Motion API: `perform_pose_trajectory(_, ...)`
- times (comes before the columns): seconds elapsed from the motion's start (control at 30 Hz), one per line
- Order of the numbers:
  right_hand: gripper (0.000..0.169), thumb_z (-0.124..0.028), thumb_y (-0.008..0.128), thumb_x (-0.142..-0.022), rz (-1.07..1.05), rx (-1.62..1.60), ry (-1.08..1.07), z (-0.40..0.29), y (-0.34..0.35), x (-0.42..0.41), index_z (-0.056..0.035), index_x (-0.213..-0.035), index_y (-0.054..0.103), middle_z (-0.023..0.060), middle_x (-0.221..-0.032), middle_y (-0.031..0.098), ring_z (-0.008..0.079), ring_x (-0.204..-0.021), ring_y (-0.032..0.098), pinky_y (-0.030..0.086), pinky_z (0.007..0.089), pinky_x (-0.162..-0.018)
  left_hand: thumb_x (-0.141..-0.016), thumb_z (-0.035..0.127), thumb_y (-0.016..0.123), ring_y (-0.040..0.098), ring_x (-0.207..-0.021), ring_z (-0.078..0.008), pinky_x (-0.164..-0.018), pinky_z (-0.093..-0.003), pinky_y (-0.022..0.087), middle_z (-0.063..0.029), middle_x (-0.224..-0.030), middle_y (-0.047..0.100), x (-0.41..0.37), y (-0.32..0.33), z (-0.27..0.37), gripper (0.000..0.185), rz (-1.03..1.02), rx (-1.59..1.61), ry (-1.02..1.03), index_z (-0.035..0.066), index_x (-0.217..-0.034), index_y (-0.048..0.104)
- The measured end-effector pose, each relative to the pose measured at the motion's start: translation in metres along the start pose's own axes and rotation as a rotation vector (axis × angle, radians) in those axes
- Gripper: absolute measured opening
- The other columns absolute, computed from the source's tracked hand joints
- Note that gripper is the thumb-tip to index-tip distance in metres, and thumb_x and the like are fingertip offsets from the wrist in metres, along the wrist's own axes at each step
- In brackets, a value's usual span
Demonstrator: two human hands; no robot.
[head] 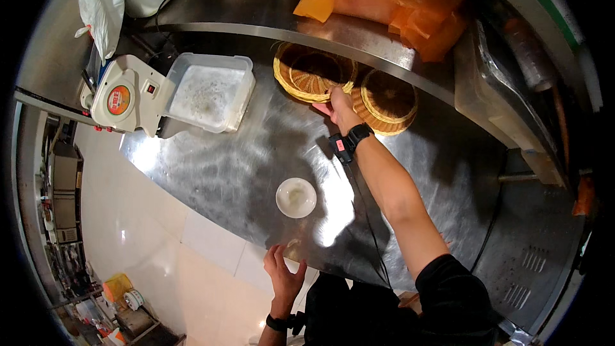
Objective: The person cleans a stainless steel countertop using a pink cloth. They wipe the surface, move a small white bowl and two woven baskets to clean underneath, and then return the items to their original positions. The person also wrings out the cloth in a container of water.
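Observation:
My right hand (339,105) reaches to the back of the stainless steel table (230,173) and grips the front rim of a round wicker basket (294,87). The basket's far side runs into the shadow under the shelf. A second wicker basket (382,117) stands against it on the right. My left hand (282,273) is at the table's front edge with fingers apart and nothing in it. Just beyond that hand, a wet-looking patch (292,250) marks the steel. A small white bowl (296,197) sits between my hands, with a little pale residue in it.
At the back left are a clear plastic tub (206,93) and a cream tabletop machine (127,93). A steel shelf (269,33) overhangs the table, carrying orange plastic sheeting (427,19). A thin cable (369,221) hangs from my right wrist device across the table.

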State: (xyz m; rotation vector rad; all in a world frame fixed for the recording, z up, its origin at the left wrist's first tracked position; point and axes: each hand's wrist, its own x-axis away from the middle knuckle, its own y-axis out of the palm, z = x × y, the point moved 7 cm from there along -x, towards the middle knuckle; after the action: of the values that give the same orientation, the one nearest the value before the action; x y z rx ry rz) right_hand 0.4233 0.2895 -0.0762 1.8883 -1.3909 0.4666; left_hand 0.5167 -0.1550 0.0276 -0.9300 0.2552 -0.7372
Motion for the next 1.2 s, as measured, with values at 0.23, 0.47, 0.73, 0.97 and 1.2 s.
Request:
perform_pose_trajectory(0.23, 0.026, -0.005, 0.051, -0.084, 0.008, 0.137, -0.052, 0.014, -0.029, 0.044, 0.0081, -0.106, 0.048, 0.0175, -0.103, 0.057, 0.0289, -0.081, 0.066, 0.063, 0.0434, -0.066, -0.072, 0.012, 0.078, 0.043, -0.117, -0.0383, -0.099, -0.0514, 0.033, -0.0191, -0.124, 0.047, -0.003, 0.002, 0.015, 0.060, 0.020, 0.034, 0.058, 0.003, -0.121, 0.046)
perform_pose_trajectory(0.47, 0.044, -0.005, 0.054, -0.077, -0.082, 0.234, -0.119, 0.024, -0.088, 0.126, 0.0017, -0.119, 0.044, 0.0124, -0.094, 0.059, 0.0195, -0.073, 0.063, 0.055, 0.0330, -0.053, -0.071, 0.014, 0.076, 0.042, -0.117, -0.0383, -0.100, -0.0498, 0.033, -0.0185, -0.124, 0.047, 0.008, 0.015, 0.023, 0.061, -0.004, 0.058, 0.063, 0.004, -0.123, 0.045)
perform_pose_trajectory(0.73, 0.046, -0.001, 0.051, -0.076, -0.008, 0.296, -0.136, -0.006, -0.198, 0.222, 0.0019, -0.122, 0.047, 0.0093, -0.099, 0.060, 0.0182, -0.076, 0.061, 0.053, 0.0300, -0.059, -0.074, 0.018, 0.075, 0.040, -0.121, -0.0402, -0.100, -0.0509, 0.032, -0.0211, -0.128, 0.045, 0.024, 0.047, 0.010, 0.063, -0.059, -0.026, 0.014, 0.003, -0.126, 0.044)
perform_pose_trajectory(0.97, 0.050, -0.001, 0.050, -0.077, 0.143, 0.004, -0.112, -0.034, -0.381, 0.270, 0.0031, -0.127, 0.046, 0.0139, -0.114, 0.059, 0.0266, -0.099, 0.062, 0.056, 0.0378, -0.078, -0.074, 0.020, 0.077, 0.039, -0.122, -0.0452, -0.098, -0.0541, 0.036, -0.0265, -0.131, 0.041, 0.041, 0.062, -0.029, 0.072, 0.019, -0.166, -0.113, 0.001, -0.131, 0.038)
perform_pose_trajectory(1.2, 0.035, -0.013, 0.044, -0.085, 0.200, -0.022, -0.052, -0.094, -0.569, 0.228, 0.0008, -0.116, 0.048, 0.0160, -0.109, 0.060, 0.0296, -0.092, 0.064, 0.059, 0.0378, -0.071, -0.071, 0.019, 0.079, 0.040, -0.121, -0.0481, -0.101, -0.0510, 0.036, -0.0300, -0.133, 0.037, 0.051, 0.067, -0.048, 0.083, 0.107, -0.187, -0.304, -0.004, -0.135, 0.031)
